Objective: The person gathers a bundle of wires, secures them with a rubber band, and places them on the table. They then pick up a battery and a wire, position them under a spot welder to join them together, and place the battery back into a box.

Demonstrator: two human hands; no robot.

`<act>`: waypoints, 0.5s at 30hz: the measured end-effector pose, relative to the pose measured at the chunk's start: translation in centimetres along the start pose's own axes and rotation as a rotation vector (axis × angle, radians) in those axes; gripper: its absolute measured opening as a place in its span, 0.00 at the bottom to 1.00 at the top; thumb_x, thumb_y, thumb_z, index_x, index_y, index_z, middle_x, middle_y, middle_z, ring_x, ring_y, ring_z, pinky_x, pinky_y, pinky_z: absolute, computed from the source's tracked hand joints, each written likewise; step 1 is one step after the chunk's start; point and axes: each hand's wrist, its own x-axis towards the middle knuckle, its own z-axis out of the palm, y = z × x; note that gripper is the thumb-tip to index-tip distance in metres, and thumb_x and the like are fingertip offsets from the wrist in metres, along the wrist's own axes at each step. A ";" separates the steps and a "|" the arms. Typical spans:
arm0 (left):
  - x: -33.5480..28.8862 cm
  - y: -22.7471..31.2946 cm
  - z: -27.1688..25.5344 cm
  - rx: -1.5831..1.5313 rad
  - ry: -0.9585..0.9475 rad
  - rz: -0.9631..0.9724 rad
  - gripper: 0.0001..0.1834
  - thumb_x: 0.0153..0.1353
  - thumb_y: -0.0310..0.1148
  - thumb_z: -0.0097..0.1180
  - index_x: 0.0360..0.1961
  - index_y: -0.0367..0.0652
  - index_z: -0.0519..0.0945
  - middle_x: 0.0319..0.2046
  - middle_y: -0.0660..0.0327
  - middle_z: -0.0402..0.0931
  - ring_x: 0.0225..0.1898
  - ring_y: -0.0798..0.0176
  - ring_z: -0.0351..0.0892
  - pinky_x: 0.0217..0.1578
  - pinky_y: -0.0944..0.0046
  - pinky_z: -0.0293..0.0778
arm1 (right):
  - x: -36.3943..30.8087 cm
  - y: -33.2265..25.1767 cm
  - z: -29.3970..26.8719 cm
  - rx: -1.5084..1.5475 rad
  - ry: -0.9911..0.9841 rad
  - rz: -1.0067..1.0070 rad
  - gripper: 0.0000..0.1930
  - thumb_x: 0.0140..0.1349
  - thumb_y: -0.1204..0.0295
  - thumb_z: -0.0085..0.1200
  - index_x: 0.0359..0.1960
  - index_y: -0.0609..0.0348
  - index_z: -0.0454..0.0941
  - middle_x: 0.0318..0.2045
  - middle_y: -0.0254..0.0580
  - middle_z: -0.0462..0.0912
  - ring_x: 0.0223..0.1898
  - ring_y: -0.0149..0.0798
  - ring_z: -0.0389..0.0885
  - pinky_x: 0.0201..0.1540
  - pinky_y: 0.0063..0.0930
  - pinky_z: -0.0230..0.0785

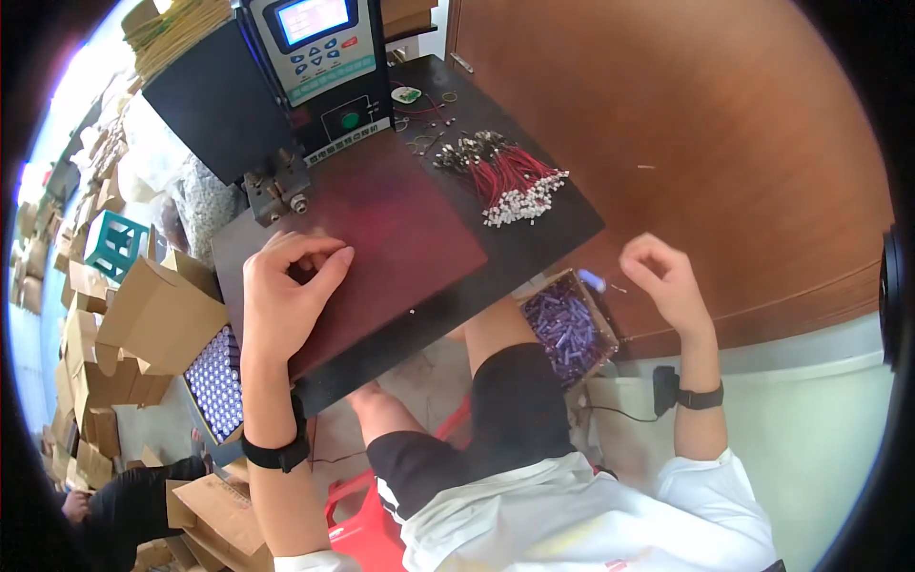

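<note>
My left hand (291, 296) is over the dark red mat (410, 229), just in front of the metal electrodes (291, 195) of a bench spot welder (329, 76). Its thumb and fingers meet in a pinch; anything between the tips is too small to make out. Off the right edge of the bench, my right hand (667, 286) hangs in the air, fingers curled and tips together, with nothing visible in them. Close by it, a blurred purple battery cell (591, 279) with a thin lead shows above the corner of an open box (610, 334) full of similar cells.
Red leads with white connectors (519, 181) lie piled on the black bench (562, 229). Left of the bench, a carton (172, 315) stands beside upright cells in a tray (217, 386). A brown panel (686, 124) bounds the right. Below are a red stool (367, 515) and another person's leg (138, 505).
</note>
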 end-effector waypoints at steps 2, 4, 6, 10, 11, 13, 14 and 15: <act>0.0 0.0 0.3 0.008 0.000 -0.005 0.09 0.57 0.27 0.68 0.35 0.31 0.86 0.26 0.61 0.77 0.29 0.72 0.72 0.33 0.70 0.68 | -2.0 3.7 -2.0 -0.038 0.056 0.073 0.06 0.66 0.74 0.60 0.32 0.62 0.78 0.36 0.30 0.77 0.40 0.25 0.74 0.46 0.21 0.67; 0.1 -0.1 0.7 0.018 0.047 0.024 0.08 0.54 0.28 0.68 0.32 0.34 0.86 0.24 0.59 0.78 0.24 0.68 0.72 0.29 0.67 0.69 | -2.1 5.2 -2.2 -0.076 0.118 0.138 0.06 0.66 0.74 0.60 0.33 0.62 0.79 0.35 0.30 0.78 0.39 0.25 0.74 0.46 0.21 0.67; -0.2 -0.2 0.6 0.021 0.062 0.024 0.08 0.54 0.28 0.68 0.32 0.34 0.86 0.24 0.58 0.79 0.24 0.67 0.72 0.29 0.67 0.70 | -1.6 5.4 -1.7 -0.029 0.260 0.153 0.06 0.66 0.73 0.60 0.34 0.64 0.80 0.31 0.29 0.79 0.35 0.25 0.76 0.41 0.23 0.71; -1.2 -0.6 -0.3 0.070 0.125 0.034 0.08 0.57 0.28 0.67 0.34 0.33 0.86 0.24 0.59 0.78 0.24 0.69 0.73 0.29 0.67 0.70 | 3.8 3.9 2.4 -0.092 0.153 -0.085 0.08 0.64 0.70 0.62 0.35 0.63 0.81 0.31 0.33 0.81 0.35 0.27 0.77 0.41 0.25 0.72; -1.3 -0.2 -0.2 0.071 0.124 0.044 0.08 0.57 0.28 0.67 0.34 0.33 0.86 0.24 0.59 0.78 0.24 0.69 0.73 0.29 0.67 0.70 | 5.5 4.3 3.4 -0.122 0.121 -0.133 0.09 0.63 0.69 0.63 0.36 0.63 0.81 0.31 0.36 0.82 0.35 0.29 0.79 0.41 0.26 0.73; -1.6 0.4 0.3 -0.012 0.145 -0.094 0.08 0.60 0.28 0.66 0.36 0.32 0.84 0.24 0.65 0.76 0.26 0.74 0.69 0.30 0.72 0.66 | 8.4 3.7 4.8 -0.321 0.069 -0.174 0.11 0.61 0.66 0.63 0.36 0.62 0.82 0.33 0.43 0.84 0.36 0.37 0.82 0.42 0.32 0.74; -2.1 0.9 0.4 -0.011 0.145 -0.084 0.08 0.60 0.28 0.66 0.36 0.32 0.84 0.24 0.65 0.76 0.26 0.74 0.69 0.30 0.72 0.66 | 9.6 4.0 5.3 -0.359 0.054 -0.180 0.12 0.61 0.65 0.62 0.36 0.62 0.82 0.34 0.46 0.84 0.37 0.42 0.83 0.42 0.35 0.74; -3.3 1.4 -0.1 -0.011 0.154 -0.094 0.07 0.61 0.27 0.65 0.35 0.32 0.84 0.24 0.66 0.75 0.26 0.75 0.67 0.29 0.72 0.64 | 10.8 3.0 6.6 -0.386 0.026 -0.195 0.13 0.60 0.63 0.62 0.36 0.62 0.82 0.35 0.49 0.84 0.37 0.46 0.83 0.42 0.39 0.74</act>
